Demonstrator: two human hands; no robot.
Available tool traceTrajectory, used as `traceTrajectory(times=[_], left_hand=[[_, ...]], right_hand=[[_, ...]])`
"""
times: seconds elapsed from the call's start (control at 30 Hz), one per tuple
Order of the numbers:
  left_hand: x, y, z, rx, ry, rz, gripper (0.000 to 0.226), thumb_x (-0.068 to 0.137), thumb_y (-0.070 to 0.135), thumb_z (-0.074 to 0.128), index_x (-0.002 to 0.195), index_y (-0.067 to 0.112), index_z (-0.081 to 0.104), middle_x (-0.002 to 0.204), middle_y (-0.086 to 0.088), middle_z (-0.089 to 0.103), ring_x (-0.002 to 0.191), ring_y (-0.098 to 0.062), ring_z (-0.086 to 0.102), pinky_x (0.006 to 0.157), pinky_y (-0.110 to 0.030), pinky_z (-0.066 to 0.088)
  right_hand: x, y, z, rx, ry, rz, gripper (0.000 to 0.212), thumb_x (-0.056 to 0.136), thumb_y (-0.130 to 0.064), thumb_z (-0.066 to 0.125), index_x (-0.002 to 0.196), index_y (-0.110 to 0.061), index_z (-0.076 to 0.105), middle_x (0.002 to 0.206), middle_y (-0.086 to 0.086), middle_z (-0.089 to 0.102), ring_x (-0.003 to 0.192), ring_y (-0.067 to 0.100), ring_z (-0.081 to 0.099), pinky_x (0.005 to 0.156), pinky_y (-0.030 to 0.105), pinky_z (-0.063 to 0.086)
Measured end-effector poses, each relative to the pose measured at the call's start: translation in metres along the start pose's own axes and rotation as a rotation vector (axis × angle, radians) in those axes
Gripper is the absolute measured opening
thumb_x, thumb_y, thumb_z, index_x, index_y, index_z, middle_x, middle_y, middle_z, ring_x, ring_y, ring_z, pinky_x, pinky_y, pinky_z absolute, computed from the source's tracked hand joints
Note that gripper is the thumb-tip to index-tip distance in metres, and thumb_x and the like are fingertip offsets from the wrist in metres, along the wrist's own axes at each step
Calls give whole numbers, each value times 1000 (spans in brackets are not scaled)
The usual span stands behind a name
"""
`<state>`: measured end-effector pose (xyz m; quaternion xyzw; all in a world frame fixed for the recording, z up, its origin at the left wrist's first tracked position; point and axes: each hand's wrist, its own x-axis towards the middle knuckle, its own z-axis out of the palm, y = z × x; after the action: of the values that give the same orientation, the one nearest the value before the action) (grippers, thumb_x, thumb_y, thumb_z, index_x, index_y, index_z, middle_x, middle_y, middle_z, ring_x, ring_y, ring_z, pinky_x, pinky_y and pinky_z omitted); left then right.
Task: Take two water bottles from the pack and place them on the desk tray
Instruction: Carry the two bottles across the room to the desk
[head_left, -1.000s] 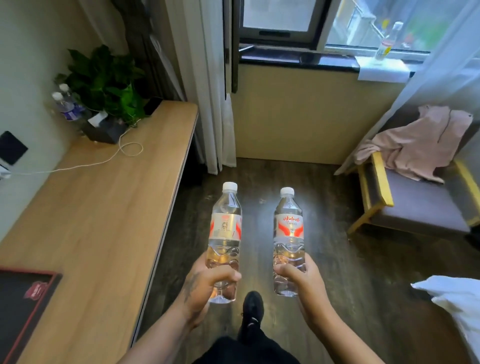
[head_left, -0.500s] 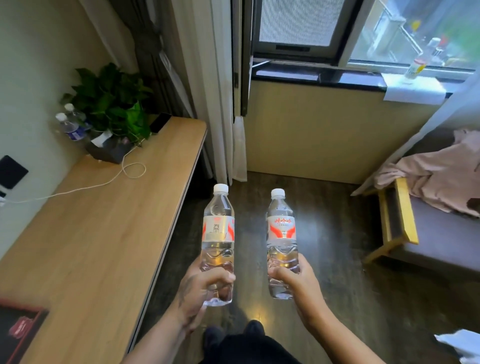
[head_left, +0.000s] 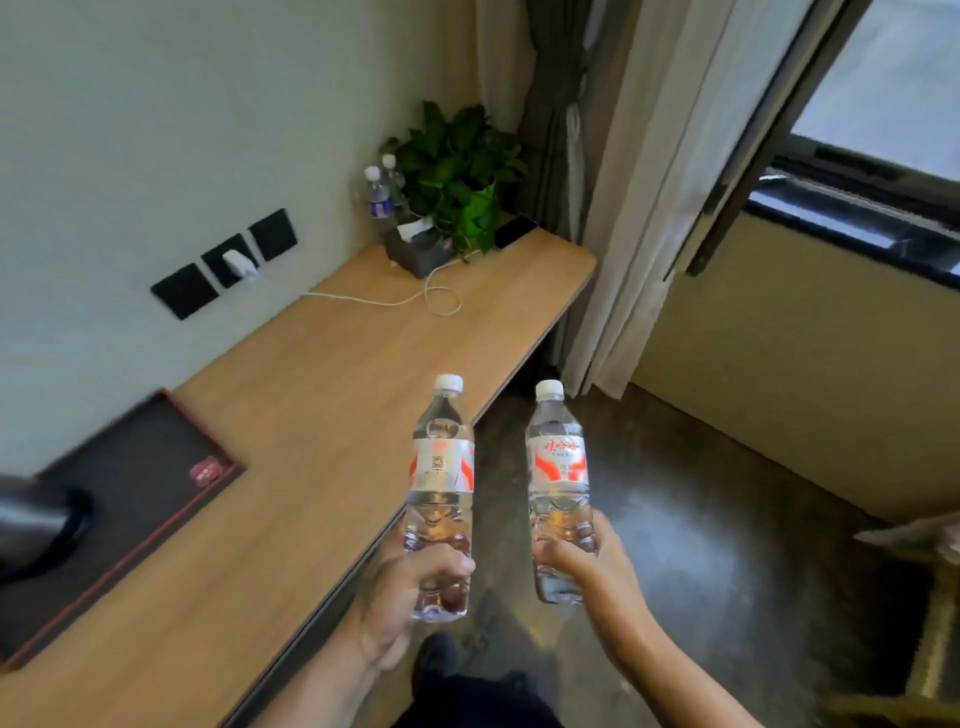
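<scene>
Hotel-like room: wall desk (head_left: 311, 415), curtains (head_left: 613, 208), potted plant (head_left: 457, 171)

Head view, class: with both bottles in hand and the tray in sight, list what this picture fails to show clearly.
- Tray: its near-left part runs off the left edge and sits behind a blurred dark object I cannot identify.
- Small red item on the tray: too blurred to name.
- Two far bottles by the plant: labels too small to read.
- Left hand and right hand: each covers its bottle's lower body.

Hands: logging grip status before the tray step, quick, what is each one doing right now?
Left hand: closed, holding the left bottle.
Right hand: closed, holding the right bottle.
</scene>
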<state>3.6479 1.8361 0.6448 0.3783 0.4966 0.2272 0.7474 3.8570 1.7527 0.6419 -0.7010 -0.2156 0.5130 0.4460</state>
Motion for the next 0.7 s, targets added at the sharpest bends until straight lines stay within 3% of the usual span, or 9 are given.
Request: traceTrajectory(times=[0.17, 0.33, 0.47, 0.6, 0.7], left_hand=[[-48, -9, -48, -162, 241, 47, 69, 40, 21, 86, 106, 10, 70, 75, -4, 72, 65, -17, 69, 56, -31, 55], [-93, -20, -84, -306, 453, 119, 72, 37, 20, 85, 105, 5, 68, 70, -7, 70, 58, -19, 69, 49, -29, 54], [-116, -25, -110, -393, 535, 157, 68, 41, 20, 86, 105, 6, 67, 73, -7, 68, 61, -21, 67, 48, -29, 54], [-132, -30, -140, -429, 556, 188, 59, 46, 18, 86, 100, 5, 67, 69, -6, 65, 55, -20, 63, 46, -27, 51], [-139, -30, -165, -435, 556, 198, 57, 46, 17, 85, 99, 5, 68, 69, -7, 66, 53, -21, 63, 45, -27, 51]], right_hand=[[14, -4, 64, -158, -281, 3, 85, 51, -50, 81, 129, -22, 62, 112, 8, 78, 97, 23, 78, 75, 32, 61], [13, -5, 126, -301, -492, 7, 74, 48, -46, 85, 117, -24, 67, 99, 3, 81, 82, 9, 80, 55, 14, 59], [6, -9, 168, -374, -618, -12, 74, 50, -41, 87, 120, -23, 67, 100, 0, 82, 87, 6, 80, 59, 13, 60], [-3, -12, 206, -395, -655, -10, 59, 59, -31, 86, 114, -27, 65, 91, -6, 81, 82, 3, 80, 56, 15, 60], [-12, -13, 232, -394, -653, -13, 66, 55, -39, 85, 117, -27, 66, 102, -4, 81, 89, 13, 80, 68, 24, 58]])
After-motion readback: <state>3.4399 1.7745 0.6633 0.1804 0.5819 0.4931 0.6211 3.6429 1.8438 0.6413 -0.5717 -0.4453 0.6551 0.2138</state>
